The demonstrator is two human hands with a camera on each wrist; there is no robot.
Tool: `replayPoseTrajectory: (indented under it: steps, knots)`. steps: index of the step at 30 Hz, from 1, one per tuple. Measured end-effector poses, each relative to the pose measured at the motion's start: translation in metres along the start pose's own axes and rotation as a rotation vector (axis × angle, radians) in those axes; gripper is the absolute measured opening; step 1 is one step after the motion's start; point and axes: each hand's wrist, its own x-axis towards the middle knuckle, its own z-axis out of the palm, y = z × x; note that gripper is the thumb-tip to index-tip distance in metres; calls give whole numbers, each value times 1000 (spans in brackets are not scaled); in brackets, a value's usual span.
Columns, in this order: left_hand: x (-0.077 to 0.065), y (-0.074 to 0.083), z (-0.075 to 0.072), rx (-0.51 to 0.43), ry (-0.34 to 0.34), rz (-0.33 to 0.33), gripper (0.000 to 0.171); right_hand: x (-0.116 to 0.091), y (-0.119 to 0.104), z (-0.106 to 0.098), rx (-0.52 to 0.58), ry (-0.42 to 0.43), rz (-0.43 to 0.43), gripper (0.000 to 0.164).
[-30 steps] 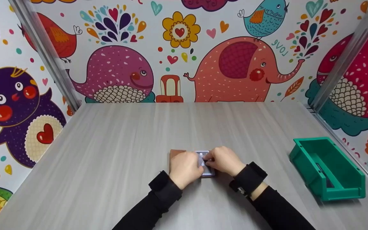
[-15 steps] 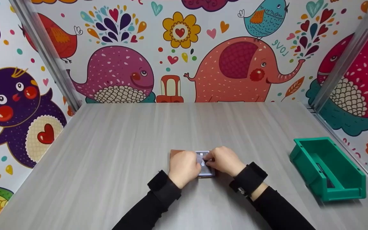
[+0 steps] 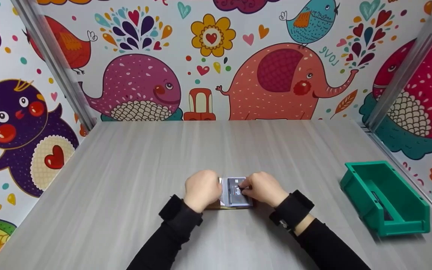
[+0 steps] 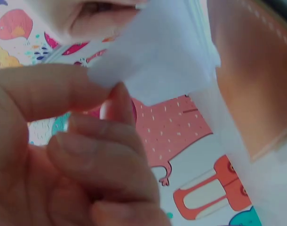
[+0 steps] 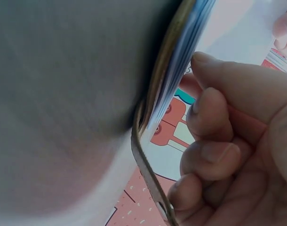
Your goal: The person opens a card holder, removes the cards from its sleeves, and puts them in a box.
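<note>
A card holder [image 3: 238, 204] with a brown leather cover [image 4: 247, 80] and clear plastic sleeves lies open on the table. My left hand [image 3: 203, 189] pinches a translucent sleeve [image 4: 157, 61] between thumb and forefinger, over the holder's left half. On the right half, my right hand [image 3: 264, 189] has thumb and forefinger together at the sleeves, above a dark grey card-like insert [image 3: 234, 197]. The right wrist view shows the stacked sleeves [image 5: 174, 77] edge-on beside the right thumb, and a tan strap [image 5: 148, 169] sticking out below. The other right fingers are curled.
On the right of the table [image 3: 144, 161] stands a green plastic bin [image 3: 403, 187] with a dark slim item [image 3: 381, 206] inside. Printed cartoon walls and metal posts [image 3: 56, 71] enclose the back and sides.
The left hand has moved left with the pinched sleeve, uncovering more of the dark insert and covering the brown left cover. The right hand stays in place.
</note>
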Motion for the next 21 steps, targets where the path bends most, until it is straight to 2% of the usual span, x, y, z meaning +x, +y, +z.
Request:
replayPoseTrajectory:
  steps: [6, 14, 21]
  knots:
    - [4, -9, -7, -22, -113, -78, 40, -1, -1, 0, 6, 0, 4, 18]
    - [10, -17, -8, 4, -257, -170, 23, 0, 0, 0, 7, -9, 7, 18]
    - [12, -27, -3, 12, -308, -185, 12, 0, 0, 0, 7, -7, 2, 17]
